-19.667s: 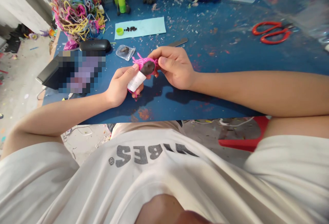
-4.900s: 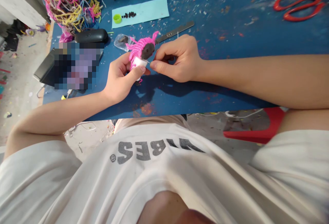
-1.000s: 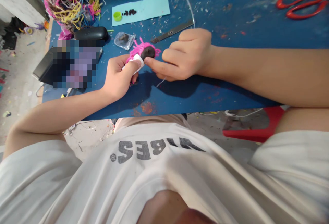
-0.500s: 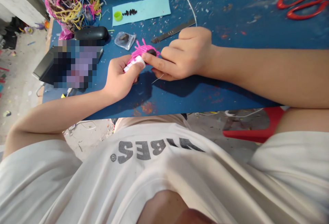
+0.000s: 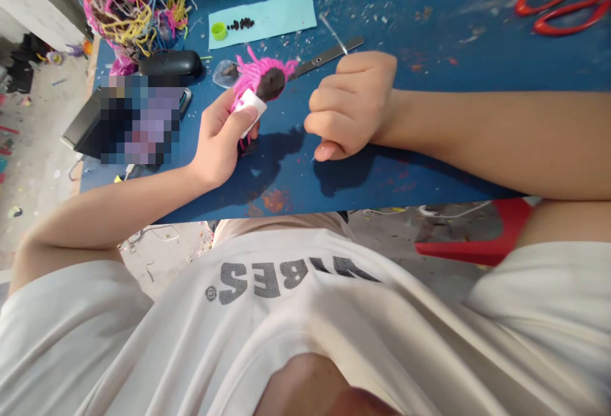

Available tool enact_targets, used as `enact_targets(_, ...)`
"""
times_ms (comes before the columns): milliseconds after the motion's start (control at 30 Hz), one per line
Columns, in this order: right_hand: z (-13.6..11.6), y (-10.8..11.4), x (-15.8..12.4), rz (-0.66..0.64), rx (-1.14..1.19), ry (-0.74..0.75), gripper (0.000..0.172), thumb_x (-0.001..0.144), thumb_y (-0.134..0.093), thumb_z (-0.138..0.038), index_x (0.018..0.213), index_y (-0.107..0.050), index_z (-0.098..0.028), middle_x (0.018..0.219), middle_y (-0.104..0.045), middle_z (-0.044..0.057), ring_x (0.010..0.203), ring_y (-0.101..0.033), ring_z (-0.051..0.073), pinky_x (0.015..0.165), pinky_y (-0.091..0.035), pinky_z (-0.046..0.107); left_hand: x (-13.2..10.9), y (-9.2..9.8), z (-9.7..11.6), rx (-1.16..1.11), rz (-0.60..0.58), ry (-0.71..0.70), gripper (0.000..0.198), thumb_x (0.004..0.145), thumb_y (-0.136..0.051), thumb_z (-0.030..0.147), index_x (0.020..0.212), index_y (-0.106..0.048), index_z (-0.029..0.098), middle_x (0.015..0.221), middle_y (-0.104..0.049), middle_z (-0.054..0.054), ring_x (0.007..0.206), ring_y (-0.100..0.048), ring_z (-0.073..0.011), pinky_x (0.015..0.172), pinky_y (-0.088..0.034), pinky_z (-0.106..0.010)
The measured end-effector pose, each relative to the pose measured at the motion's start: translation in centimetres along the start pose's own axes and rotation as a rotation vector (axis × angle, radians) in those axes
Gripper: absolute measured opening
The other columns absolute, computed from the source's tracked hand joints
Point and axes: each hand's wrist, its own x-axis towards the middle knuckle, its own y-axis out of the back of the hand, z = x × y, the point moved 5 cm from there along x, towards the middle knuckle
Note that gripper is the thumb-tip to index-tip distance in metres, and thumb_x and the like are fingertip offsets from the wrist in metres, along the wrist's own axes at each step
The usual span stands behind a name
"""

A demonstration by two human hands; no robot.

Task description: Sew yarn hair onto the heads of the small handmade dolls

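My left hand (image 5: 222,133) is closed around a small doll (image 5: 271,84) with pink yarn hair, a rounded dark brown head and a white body. The thumb presses on the white part, and the dark head points up and to the right. My right hand (image 5: 353,104) is curled shut a short way right of the doll, apart from it. A thin pale stick (image 5: 333,33) pokes out above the right fist, and a fine tip shows faintly below the fingers; the middle of it is hidden in the grip.
Behind the hands lie a flat dark metal strip (image 5: 324,60), a light blue sheet (image 5: 281,18) with black beads and a green cap (image 5: 218,30), and a clear bag (image 5: 224,74). Left are a yarn heap (image 5: 133,6), black case (image 5: 170,63) and phone (image 5: 155,120); far right, red-handled scissors (image 5: 556,6).
My right hand has drawn back from the doll, its forefinger now curled in. The doll has turned upward in my left hand, showing more of its dark head. The pale stick's upper end has tilted left.
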Motion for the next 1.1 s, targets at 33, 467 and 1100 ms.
enact_targets(33, -0.1, 0.1, -0.1, 0.035, -0.032, 0.002, 0.109, 0.121, -0.002, -0.095, 0.108, -0.079, -0.02, 0.103, -0.081, 0.004, 0.094, -0.081, 0.02, 0.095, -0.067, 0.048, 0.0, 0.0, -0.2, -0.026, -0.013, -0.015, 0.052, 0.105, -0.092, 0.075, 0.091, -0.069, 0.029, 0.067, -0.06, 0.002, 0.063, -0.059, -0.0201, 0.064, -0.046, -0.041)
enact_targets(467, -4.4, 2.3, 2.7, 0.065, 0.041, -0.315, 0.096, 0.134, 0.0, -0.063, 0.094, -0.076, -0.019, 0.083, -0.071, 0.005, 0.076, -0.071, 0.017, 0.074, -0.052, 0.037, -0.6, -0.8, -0.5, -0.083, -0.088, 0.001, 0.052, 0.108, -0.091, 0.075, 0.117, -0.08, 0.025, 0.086, -0.083, -0.004, 0.081, -0.082, -0.0267, 0.066, -0.06, -0.039)
enact_targets(1100, -3.3, 1.0, 2.9, -0.057, 0.036, -0.347, 0.072, 0.13, -0.029, -0.05, 0.076, -0.067, -0.022, 0.068, -0.065, 0.008, 0.07, -0.067, 0.022, 0.07, -0.05, 0.042, -0.9, -0.9, -0.9, 0.013, -0.175, -0.088, 0.062, 0.109, -0.088, 0.08, 0.136, -0.078, 0.026, 0.111, -0.088, -0.004, 0.103, -0.091, -0.0289, 0.079, -0.076, -0.039)
